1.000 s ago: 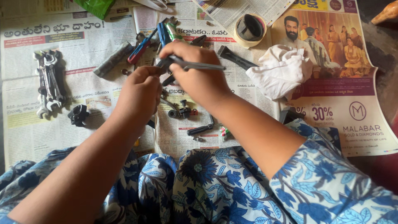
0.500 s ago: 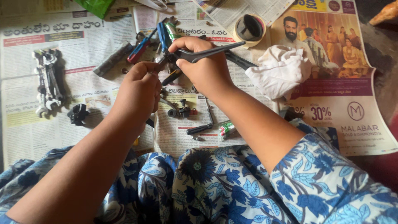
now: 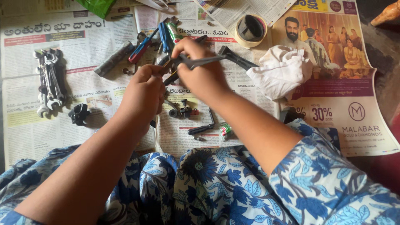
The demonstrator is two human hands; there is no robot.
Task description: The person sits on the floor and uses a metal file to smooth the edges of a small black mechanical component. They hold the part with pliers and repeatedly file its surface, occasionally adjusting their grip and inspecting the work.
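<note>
A slim dark-grey metal tool [image 3: 200, 62], long and flat with a dull sheen, is held above the newspaper sheets [image 3: 83, 37] near the middle of the scene. The right hand [image 3: 202, 73] is closed around it, so that its grip is clamped on the tool, whose tip sticks out to the right of the knuckles. The left hand [image 3: 143, 91] is bunched just beside it, its fingertips pinched at the tool's near end; what, if anything, lies between them cannot be told.

Under the hands, small black and steel parts [image 3: 183, 111] are scattered on the paper, with a short dark rod [image 3: 201, 128] near them. A set of bright steel spanners [image 3: 48, 81] is laid at the left, beside a black lumpy part [image 3: 78, 113]. Blue- and red-handled screwdrivers [image 3: 148, 41] are seen behind the hands. A crumpled white cloth [image 3: 281, 71], soft and creased, and a roll of tan tape [image 3: 250, 30] lie at the right.
</note>
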